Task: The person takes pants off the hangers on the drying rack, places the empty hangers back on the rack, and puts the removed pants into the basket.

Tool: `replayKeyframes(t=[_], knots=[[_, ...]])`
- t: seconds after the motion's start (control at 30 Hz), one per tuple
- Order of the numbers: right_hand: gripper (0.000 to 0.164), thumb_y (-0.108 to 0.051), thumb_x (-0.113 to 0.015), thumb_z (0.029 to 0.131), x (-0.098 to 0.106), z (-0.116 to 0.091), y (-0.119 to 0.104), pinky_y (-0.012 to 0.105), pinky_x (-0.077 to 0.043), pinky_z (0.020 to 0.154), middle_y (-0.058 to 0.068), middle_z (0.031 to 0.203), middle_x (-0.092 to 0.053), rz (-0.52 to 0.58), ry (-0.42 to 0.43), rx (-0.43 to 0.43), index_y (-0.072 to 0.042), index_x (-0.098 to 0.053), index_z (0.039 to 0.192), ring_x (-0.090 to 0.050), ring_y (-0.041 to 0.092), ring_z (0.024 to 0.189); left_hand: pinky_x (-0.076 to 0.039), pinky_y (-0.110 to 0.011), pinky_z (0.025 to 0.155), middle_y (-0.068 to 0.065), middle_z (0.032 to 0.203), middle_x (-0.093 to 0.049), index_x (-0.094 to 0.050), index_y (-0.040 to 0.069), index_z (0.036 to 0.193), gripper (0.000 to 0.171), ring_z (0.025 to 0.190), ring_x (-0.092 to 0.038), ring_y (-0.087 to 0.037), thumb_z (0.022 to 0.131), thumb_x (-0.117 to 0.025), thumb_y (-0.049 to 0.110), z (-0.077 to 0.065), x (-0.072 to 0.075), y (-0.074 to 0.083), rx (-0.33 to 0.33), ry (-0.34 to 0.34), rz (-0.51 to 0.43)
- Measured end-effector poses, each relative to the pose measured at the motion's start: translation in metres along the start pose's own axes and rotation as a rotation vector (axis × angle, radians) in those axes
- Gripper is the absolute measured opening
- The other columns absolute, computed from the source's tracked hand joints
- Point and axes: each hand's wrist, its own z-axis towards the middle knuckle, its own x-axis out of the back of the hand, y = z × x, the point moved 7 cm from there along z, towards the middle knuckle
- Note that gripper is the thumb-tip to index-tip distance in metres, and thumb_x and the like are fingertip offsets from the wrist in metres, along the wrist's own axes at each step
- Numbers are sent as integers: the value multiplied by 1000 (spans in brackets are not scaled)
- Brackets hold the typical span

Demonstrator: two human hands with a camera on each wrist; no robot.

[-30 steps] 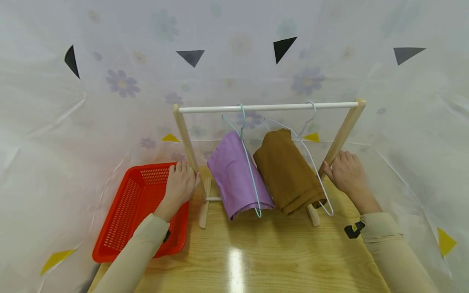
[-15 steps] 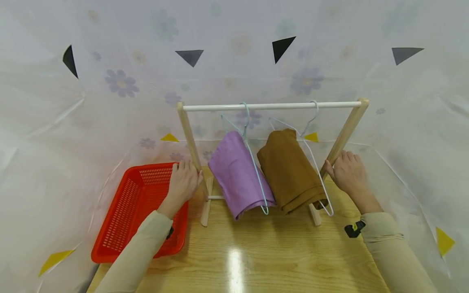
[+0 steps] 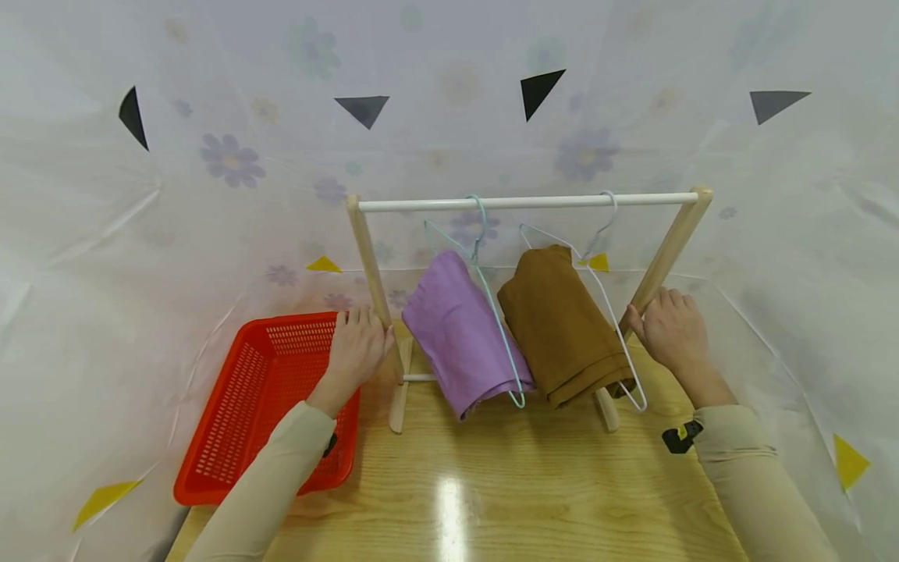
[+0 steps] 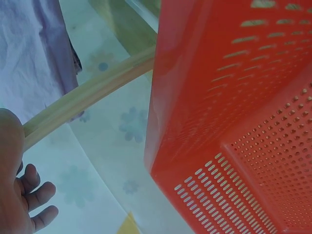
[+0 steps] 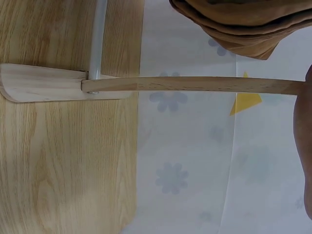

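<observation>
In the head view a small clothes rack [image 3: 414,207] stands on the table, with a white top bar and wooden side posts. My left hand [image 3: 357,343] holds its left post [image 3: 371,265], the thumb against the wood. My right hand [image 3: 672,328] grips the right post [image 3: 666,254] at about the same height. Between them hang a folded purple cloth [image 3: 467,336] on a mint hanger [image 3: 500,328] and a folded brown cloth [image 3: 562,328] on a white hanger [image 3: 605,297]. The left wrist view shows curled fingers [image 4: 41,195] below the post.
A red perforated basket [image 3: 242,414] sits to the left of the rack, partly behind my left forearm. The wooden table [image 3: 527,492] extends in front. A pale flowered sheet [image 3: 449,101] with dark and yellow triangles surrounds the back and sides.
The rack has shifted slightly to the right, with both hands on its posts. The hanging cloths and hangers have moved right with it.
</observation>
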Motion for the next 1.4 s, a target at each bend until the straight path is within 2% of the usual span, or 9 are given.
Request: replayKeyframes(t=[0.17, 0.33, 0.63, 0.87, 1.2, 1.3, 1.4], knots=[[46, -28, -56, 100, -1, -1, 2, 51, -40, 65, 21, 74, -49, 5, 12, 6, 0, -44, 66, -53, 43, 69, -43, -46, 81, -16, 90, -59, -61, -1, 91, 36, 90, -56, -35, 105, -58, 32, 1, -1, 2, -1, -5, 0], [48, -28, -55, 101, 0, 1, 4, 51, -40, 65, 21, 73, -49, 4, -3, -1, -1, -43, 64, -52, 42, 68, -45, -46, 81, -16, 88, -59, -61, -1, 91, 36, 90, -57, -35, 104, -60, 32, 2, 1, 4, -15, 21, 13], [45, -27, -55, 102, 0, -1, 6, 50, -40, 66, 21, 76, -50, 3, -9, -2, 2, -46, 69, -53, 42, 71, -46, -46, 82, -17, 90, -61, -61, -2, 93, 37, 90, -58, -36, 105, -58, 32, 2, 1, 7, -25, 29, 14], [50, -32, -49, 106, -1, -1, 6, 50, -40, 64, 21, 74, -49, 14, -14, 4, 1, -45, 67, -53, 42, 68, -44, -45, 79, -17, 89, -59, -60, -2, 93, 37, 88, -56, -35, 104, -60, 33, 3, 0, 6, -18, 33, 7], [44, -28, -62, 101, 6, -2, 5, 53, -43, 65, 24, 77, -52, 40, 0, 7, 4, -48, 74, -56, 45, 71, -44, -46, 78, -18, 88, -59, -60, -3, 93, 37, 86, -56, -36, 103, -61, 33, 2, 1, 7, -11, 43, 0], [43, -29, -65, 100, 11, -3, 5, 54, -45, 63, 24, 77, -53, 50, 13, 10, 6, -51, 79, -55, 44, 69, -45, -46, 78, -18, 89, -61, -61, -4, 95, 38, 88, -57, -36, 104, -60, 33, 3, 1, 7, -8, 32, -1], [43, -31, -68, 98, 18, -6, 7, 57, -49, 65, 28, 82, -59, 62, 39, 3, 11, -58, 92, -59, 46, 73, -45, -46, 79, -18, 92, -61, -61, -4, 97, 38, 90, -58, -36, 105, -59, 33, 3, 0, 7, -3, 6, 4]])
